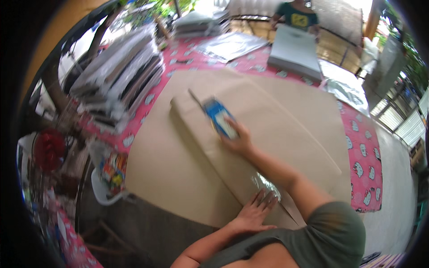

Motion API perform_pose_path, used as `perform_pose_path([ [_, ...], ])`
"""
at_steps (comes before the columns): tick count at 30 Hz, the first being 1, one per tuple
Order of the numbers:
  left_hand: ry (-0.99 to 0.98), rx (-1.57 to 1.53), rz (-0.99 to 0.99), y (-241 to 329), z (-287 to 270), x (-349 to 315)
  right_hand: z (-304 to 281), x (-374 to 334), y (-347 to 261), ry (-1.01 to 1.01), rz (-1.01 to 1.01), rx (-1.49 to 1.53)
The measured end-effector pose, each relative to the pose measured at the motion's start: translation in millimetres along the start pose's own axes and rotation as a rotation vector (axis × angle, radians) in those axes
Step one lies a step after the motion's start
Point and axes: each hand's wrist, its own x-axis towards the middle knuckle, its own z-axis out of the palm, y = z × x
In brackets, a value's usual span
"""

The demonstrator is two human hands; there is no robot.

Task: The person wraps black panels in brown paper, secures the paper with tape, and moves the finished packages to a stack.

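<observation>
Two hands on brown paper bundle (214, 152), long axis diagonal: L (254, 212) flat, R (239, 140) gripping blue tape dispenser (219, 117).

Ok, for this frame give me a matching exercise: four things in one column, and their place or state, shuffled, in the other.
1. blue tool
2. left hand
3. stack of sheets
4. grey slab

a. piled at the table's left edge
b. far end, by another person
c. flat on the folded brown paper
d. under the right hand

Pairs: 1-d, 2-c, 3-a, 4-b
</observation>
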Motion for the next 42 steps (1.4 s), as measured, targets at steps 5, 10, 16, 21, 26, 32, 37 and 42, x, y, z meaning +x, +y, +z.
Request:
perform_pose_path([
  [5,0.057,0.029,-0.103,26.9,3.0,15.5,54.2,85.8,54.1,-0.047,0.173,-0.184],
  [10,0.026,0.020,-0.263,32.4,-3.6,-0.3,-39.9,-33.3,4.7,-0.214,0.019,0.114],
  [16,0.116,-0.278,-0.513,-0.1,-33.4,7.2,-329.1,-2.3,35.6,-0.103,-0.063,-0.943],
  [21,0.750,0.080,-1.150,-67.7,0.7,1.6,-422.9,-9.1,63.2,-0.536,0.432,-1.530],
  [26,0.904,-0.130,-1.161,-60.1,28.3,-6.5,-382.4,-13.7,45.0,-0.424,0.199,-1.453],
  [32,1.127,-0.443,-1.347,-66.9,31.9,30.0,-308.7,-7.1,79.4,-0.575,0.725,-0.744],
  [37,0.994,-0.547,-1.171,-186.3,-32.5,-43.5,-243.4,-56.5,41.9,-0.459,0.789,-0.689],
  [42,0.804,-0.406,-1.154,-223.2,-100.0,-22.6,-208.6,-45.1,29.6,-0.305,0.966,-0.574],
])
